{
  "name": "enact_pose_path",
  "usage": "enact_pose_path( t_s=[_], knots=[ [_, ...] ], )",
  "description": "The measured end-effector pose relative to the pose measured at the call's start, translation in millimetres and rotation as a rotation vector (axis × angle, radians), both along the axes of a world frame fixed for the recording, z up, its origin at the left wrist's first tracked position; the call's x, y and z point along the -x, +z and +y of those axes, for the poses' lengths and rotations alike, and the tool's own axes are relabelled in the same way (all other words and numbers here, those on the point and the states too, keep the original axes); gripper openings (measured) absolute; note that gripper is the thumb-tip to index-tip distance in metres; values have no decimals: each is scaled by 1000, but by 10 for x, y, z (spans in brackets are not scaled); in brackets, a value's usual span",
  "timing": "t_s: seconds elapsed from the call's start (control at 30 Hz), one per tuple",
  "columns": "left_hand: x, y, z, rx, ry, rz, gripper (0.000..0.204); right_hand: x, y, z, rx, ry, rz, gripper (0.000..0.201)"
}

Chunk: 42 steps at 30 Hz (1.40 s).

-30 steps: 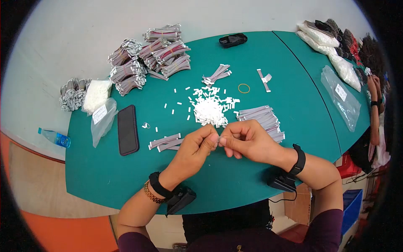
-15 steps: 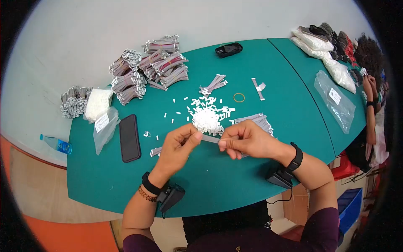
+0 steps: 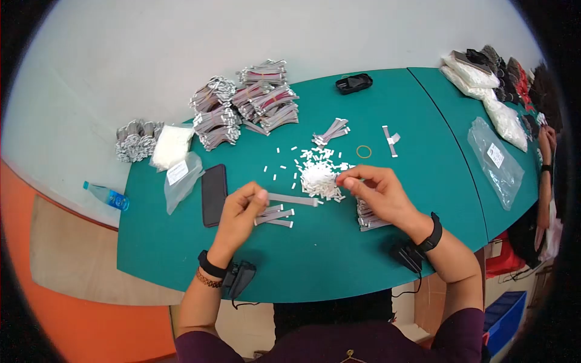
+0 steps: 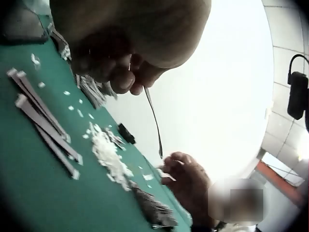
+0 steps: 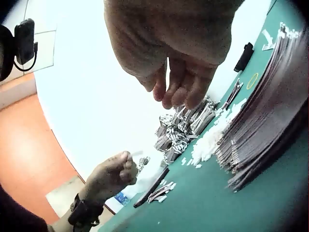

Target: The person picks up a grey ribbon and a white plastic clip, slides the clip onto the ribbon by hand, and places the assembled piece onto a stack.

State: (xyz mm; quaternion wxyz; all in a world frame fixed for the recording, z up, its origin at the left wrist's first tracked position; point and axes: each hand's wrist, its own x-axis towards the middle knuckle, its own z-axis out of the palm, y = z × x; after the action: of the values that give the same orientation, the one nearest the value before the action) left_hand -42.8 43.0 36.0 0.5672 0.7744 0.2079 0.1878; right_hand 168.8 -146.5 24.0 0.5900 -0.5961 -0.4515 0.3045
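My left hand (image 3: 243,212) pinches one end of a flat grey ribbon cable (image 3: 292,199) between thumb and fingers. The cable stretches out to the right, with a white connector at its free end; in the left wrist view the strip (image 4: 154,116) hangs edge-on below the fingers. Over the right edge of a heap of small white connectors (image 3: 319,177) is my right hand (image 3: 381,192), fingers loosely bent and nothing visible held. Several finished-looking ribbon cables (image 3: 277,216) lie beside the left hand. A thick stack of ribbon cables (image 5: 270,104) lies beneath the right hand.
Bundled cables (image 3: 266,100) are piled at the back left, near a bag of white pieces (image 3: 172,147) and a phone (image 3: 213,195). A small cable bunch (image 3: 331,131), rubber band (image 3: 364,151) and black object (image 3: 354,83) lie farther back. Another person's arm (image 3: 546,175) shows at right.
The hands were together on the cable, then drew apart. My right hand let go of its end and moved right and up towards the connector heap; the left kept the cable.
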Motion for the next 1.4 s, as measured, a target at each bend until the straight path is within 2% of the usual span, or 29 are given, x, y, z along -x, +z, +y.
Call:
enact_pose_path(
  t_s=[0.1,0.13,0.27,0.37,0.47,0.57,0.67,0.8,0.97,1.0,1.13,1.4],
  knots=[
    [288,-296,109,-188,151,5,29,-20,-70,24,-2,-11,43,20],
    [383,-348,117,-243,176,96,29,-11,-76,24,17,-7,33,20],
    [446,-329,-68,-509,318,332,29,46,-72,43,12,-7,18,20],
    [510,-296,-31,-758,330,455,33,32,-42,23,26,-5,13,20],
    [502,-141,-85,-637,329,644,25,-2,-26,23,30,-13,11,19],
    [421,-224,-24,-871,203,158,27,13,37,62,8,-3,61,19],
    [234,-188,-80,-875,89,92,43,14,79,76,46,3,-14,19],
    [188,-289,-6,-769,-31,155,47,-13,106,23,101,18,-15,18],
    [284,-285,7,-634,-37,161,42,200,-27,33,120,137,26,20],
    [303,-290,16,-656,-27,136,42,270,-94,78,167,226,68,26],
    [350,-326,72,-699,-13,85,41,500,-259,400,179,282,178,40],
    [394,-406,152,-668,-38,62,35,747,-285,691,282,282,318,43]
  ],
)
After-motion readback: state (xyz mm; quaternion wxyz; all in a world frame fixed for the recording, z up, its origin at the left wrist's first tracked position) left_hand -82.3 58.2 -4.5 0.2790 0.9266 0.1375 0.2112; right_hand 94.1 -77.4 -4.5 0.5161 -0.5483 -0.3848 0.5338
